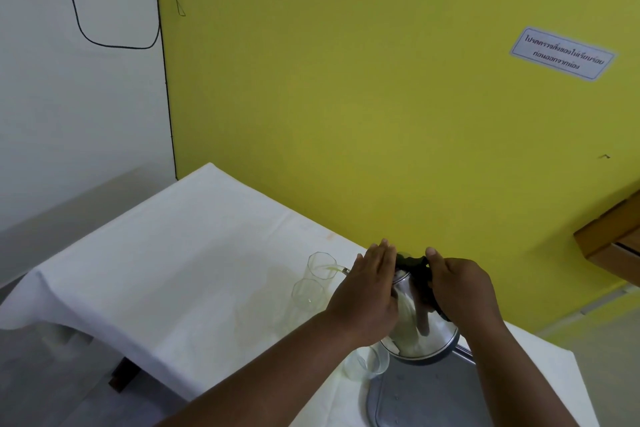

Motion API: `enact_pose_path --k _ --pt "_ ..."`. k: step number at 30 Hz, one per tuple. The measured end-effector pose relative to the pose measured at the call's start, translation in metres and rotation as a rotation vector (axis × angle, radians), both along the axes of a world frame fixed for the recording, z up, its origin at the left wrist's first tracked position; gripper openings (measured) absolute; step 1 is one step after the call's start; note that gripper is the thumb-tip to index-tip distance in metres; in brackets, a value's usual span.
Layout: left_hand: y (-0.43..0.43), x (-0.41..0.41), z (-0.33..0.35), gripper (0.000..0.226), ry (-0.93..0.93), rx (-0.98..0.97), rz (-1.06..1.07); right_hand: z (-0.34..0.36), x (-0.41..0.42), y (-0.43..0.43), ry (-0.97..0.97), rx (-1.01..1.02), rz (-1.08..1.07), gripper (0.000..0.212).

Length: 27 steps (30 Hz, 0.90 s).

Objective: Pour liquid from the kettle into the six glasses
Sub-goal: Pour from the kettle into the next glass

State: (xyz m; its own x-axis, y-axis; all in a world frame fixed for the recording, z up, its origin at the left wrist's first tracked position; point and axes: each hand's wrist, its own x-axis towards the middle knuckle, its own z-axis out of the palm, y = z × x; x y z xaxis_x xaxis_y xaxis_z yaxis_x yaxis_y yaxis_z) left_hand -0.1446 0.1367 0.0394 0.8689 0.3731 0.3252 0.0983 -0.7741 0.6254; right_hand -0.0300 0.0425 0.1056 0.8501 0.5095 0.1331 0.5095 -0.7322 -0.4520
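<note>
Right hand [460, 284] is wrapped round the black handle [428, 288] of the kettle [412, 326]. Left hand [367, 291] lies flat, fingers straight, steadying its polished steel side (probably slick, and heavy while full). The kettle is tipped toward ten o'clock, pouring into a thin clear glass [322, 265] that looks light and easily toppled.

Kettle [412, 319] at the tray [433, 388]'s far end — left of it, far glass [320, 267] behind near glass [307, 295].
</note>
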Motion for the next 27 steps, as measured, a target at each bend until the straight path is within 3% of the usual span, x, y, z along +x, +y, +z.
enact_pose_path --k 27 --pt "0.000 0.004 0.004 0.069 -0.038 -0.020 -0.024 0.012 0.005 -0.001 0.006 -0.021 -0.016 0.061"
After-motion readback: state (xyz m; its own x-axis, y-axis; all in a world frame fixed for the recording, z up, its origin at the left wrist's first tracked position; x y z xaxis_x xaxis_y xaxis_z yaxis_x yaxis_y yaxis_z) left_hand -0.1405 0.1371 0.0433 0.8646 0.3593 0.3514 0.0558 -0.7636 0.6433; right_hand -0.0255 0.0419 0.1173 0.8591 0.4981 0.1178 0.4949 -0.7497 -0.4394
